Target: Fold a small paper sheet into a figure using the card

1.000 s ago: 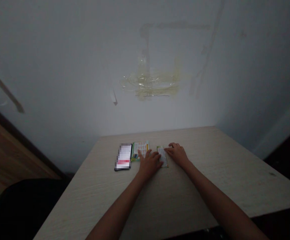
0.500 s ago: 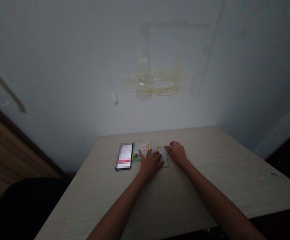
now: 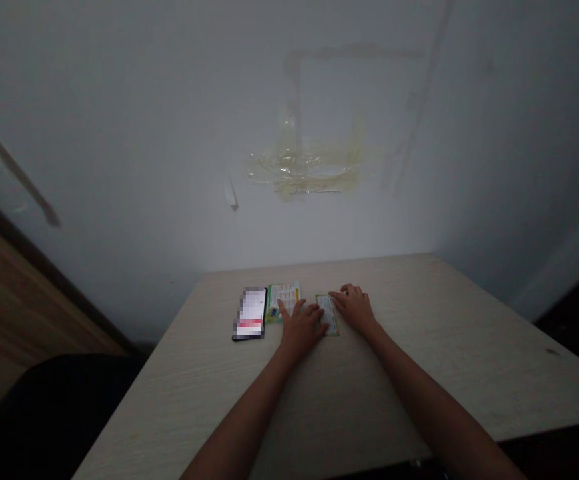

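My left hand (image 3: 301,328) rests with fingers spread, partly over a printed green-and-white leaflet (image 3: 286,293). Some of its fingers reach the left edge of a smaller printed card (image 3: 327,315) with a greenish border. My right hand (image 3: 355,305) lies at the card's upper right, index finger stretched out onto the corner and the other fingers loosely bent. Both papers lie flat on the table. A phone (image 3: 250,313), its lit screen blurred out, sits just left of the leaflet. Part of the leaflet is hidden under my left hand.
The pale wood-grain table (image 3: 189,387) meets a grey wall (image 3: 319,233) bearing yellowed tape (image 3: 314,170). A dark rounded object (image 3: 59,413) stands at the left, beside a brown wooden panel (image 3: 24,287). A small dark mark (image 3: 552,351) shows near the table's right edge.
The whole view has shifted slightly, so things sit a little further right. My hands, the card, the leaflet and the phone keep nearly the same places on the table.
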`<state>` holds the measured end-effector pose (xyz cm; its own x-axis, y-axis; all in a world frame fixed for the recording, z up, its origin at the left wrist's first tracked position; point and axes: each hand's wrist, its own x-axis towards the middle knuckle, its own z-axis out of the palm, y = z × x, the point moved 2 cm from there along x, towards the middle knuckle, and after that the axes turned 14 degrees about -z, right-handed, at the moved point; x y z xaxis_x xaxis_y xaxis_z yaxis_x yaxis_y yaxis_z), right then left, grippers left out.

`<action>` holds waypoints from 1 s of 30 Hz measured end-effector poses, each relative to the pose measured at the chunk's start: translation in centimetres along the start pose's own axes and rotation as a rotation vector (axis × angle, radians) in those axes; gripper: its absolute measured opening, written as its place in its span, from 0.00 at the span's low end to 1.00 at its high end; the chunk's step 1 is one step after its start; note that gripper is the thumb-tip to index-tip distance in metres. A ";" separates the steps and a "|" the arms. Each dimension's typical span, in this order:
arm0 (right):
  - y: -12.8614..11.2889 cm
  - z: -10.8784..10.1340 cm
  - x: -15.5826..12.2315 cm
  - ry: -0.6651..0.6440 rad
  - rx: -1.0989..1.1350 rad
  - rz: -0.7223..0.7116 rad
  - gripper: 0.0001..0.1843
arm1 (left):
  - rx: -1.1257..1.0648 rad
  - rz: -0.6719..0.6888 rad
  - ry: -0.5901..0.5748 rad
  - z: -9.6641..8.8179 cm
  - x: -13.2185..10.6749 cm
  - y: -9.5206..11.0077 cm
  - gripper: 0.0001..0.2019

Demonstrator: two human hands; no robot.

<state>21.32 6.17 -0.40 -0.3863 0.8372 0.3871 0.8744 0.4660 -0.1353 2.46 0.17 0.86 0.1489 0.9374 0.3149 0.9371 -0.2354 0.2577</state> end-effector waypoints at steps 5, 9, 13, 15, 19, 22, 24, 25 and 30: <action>0.4 0.1 -0.1 0.027 0.120 -0.041 0.14 | -0.010 -0.014 0.026 -0.2 -0.1 -0.1 0.16; 0.7 0.4 -0.2 0.054 0.224 -0.134 0.08 | -0.002 -0.053 0.020 -0.1 -0.1 -0.2 0.17; 1.0 0.6 -0.3 0.094 0.306 -0.197 0.06 | 0.002 -0.062 0.029 0.0 -0.1 -0.2 0.17; 1.2 0.6 -0.4 0.095 0.348 -0.206 0.05 | 0.013 -0.070 0.032 0.0 -0.1 -0.2 0.17; 1.5 0.5 -0.6 0.033 0.395 -0.248 0.05 | 0.025 -0.075 0.015 0.0 0.0 -0.2 0.18; 1.8 0.6 -0.6 0.016 0.403 -0.247 0.05 | 0.021 -0.078 0.006 -0.1 0.0 -0.2 0.18; 2.0 0.8 -0.6 0.027 0.404 -0.235 0.06 | 0.013 -0.078 0.012 -0.1 0.0 -0.2 0.17; 2.1 1.0 -0.5 0.034 0.401 -0.225 0.06 | 0.009 -0.076 0.015 -0.1 0.0 -0.2 0.17; 2.2 1.6 -0.1 0.068 0.362 -0.162 0.07 | 0.013 -0.085 -0.005 -0.2 0.0 -0.2 0.17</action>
<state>22.83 7.55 -2.17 -0.4801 0.7294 0.4874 0.6390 0.6714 -0.3753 2.20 0.22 0.96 0.0703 0.9551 0.2877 0.9504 -0.1518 0.2716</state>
